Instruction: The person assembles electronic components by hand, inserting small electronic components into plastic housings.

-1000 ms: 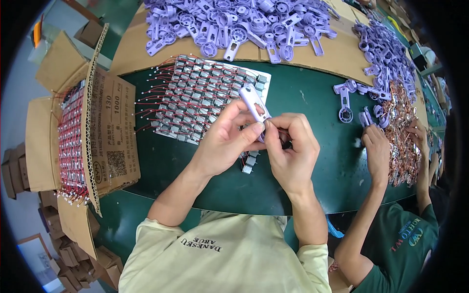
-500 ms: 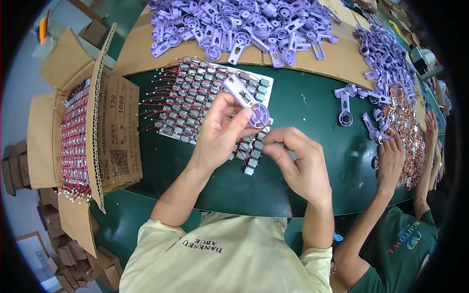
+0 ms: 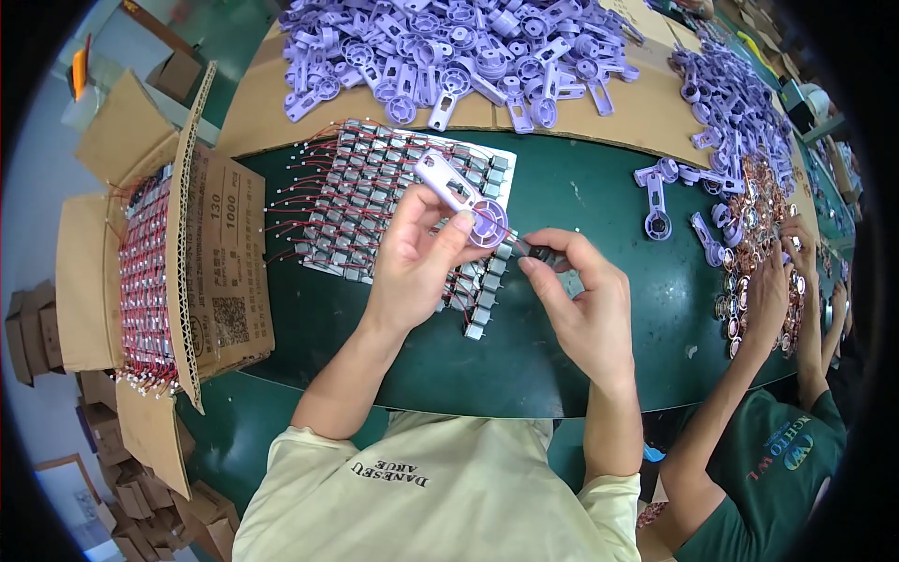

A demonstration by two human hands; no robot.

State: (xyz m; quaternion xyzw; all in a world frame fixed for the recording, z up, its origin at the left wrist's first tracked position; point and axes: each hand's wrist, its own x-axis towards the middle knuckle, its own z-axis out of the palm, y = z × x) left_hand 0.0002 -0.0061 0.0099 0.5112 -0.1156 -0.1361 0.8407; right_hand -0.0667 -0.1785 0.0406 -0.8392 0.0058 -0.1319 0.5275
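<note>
Drawn back from the purple part [image 3: 472,200] since a second ago, the right hand [image 3: 585,304] pinches a small dark piece [image 3: 540,253] beside the ring end [image 3: 489,227], which juts past the left hand [image 3: 412,258], its grip clamped mid-part above the desk [image 3: 449,375].

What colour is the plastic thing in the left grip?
Light purple. The plastic thing in the left grip shows best in the head view.

We see smooth, lightly glossy plastic in the held purple part [image 3: 485,219], silvery metal on the small motors [image 3: 371,200], a smooth tabletop [image 3: 637,314] with a soft sheen, matt corrugated cardboard in the open carton [image 3: 225,258], and matt shirt cloth [image 3: 435,496].
</note>
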